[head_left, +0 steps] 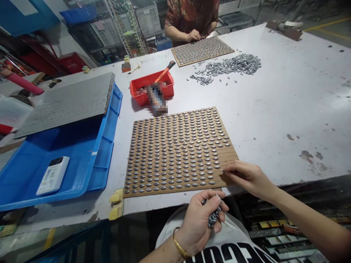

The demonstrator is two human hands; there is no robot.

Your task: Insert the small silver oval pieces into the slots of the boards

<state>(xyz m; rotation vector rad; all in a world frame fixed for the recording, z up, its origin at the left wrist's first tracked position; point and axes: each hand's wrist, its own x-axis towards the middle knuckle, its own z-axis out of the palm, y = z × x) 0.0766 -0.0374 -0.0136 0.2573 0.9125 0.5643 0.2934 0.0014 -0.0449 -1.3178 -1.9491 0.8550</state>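
A brown slotted board (178,153) lies on the table in front of me, its rows filled with several small grey oval metal pieces. My right hand (246,177) is pinched on one small metal piece at the board's near right corner. My left hand (199,221) is held below the table's front edge, fingers curled round a handful of the same grey metal pieces (213,218). A gold bangle sits on that wrist.
A red bin (137,89) with an orange-handled tool stands behind the board. A loose pile of metal pieces (230,65) lies at the back. A blue tray (90,157) on the left holds a white device and grey sheets. Another person's hands work at a second board (203,50).
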